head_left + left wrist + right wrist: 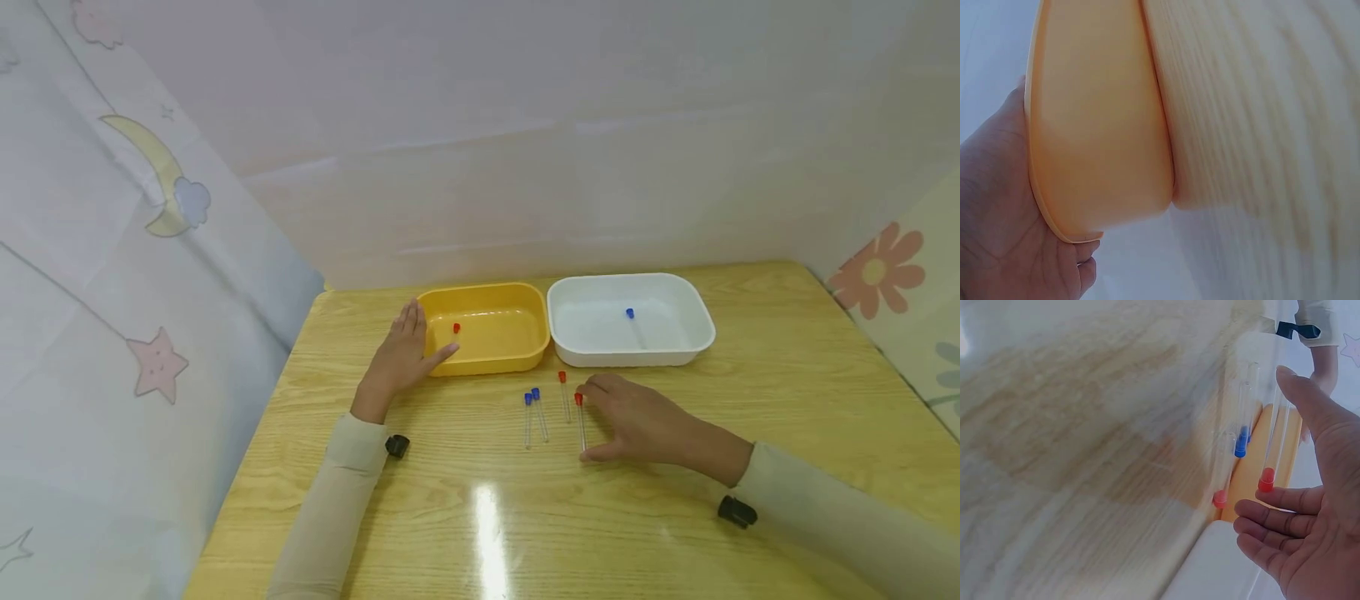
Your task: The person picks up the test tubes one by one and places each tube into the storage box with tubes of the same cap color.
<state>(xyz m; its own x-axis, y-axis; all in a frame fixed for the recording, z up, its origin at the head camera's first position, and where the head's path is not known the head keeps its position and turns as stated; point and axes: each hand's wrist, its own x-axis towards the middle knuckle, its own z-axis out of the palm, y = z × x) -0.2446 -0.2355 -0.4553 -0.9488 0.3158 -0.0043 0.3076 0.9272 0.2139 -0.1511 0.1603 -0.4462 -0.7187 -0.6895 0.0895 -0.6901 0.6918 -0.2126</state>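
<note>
The tabletop (420,517) holds a white tub (626,358) and yellow tub (491,365) behind. The left hand (399,358) touches the yellow tub, fingers straight. The right hand (637,421) is nearer: thumb and fingers sit apart at both ends of a red-capped tube (581,425) pointing away; I can't tell if they squeeze. A second red-capped tube (566,402) and two blue-capped tubes (541,418) lie just left.

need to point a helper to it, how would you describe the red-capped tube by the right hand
On the wood-grain table, find the white tray. On its near side, toward the left end, is a clear red-capped tube. A second red-capped tube lies just left, but only the first is between the thumb and fingers of the right hand.
</note>
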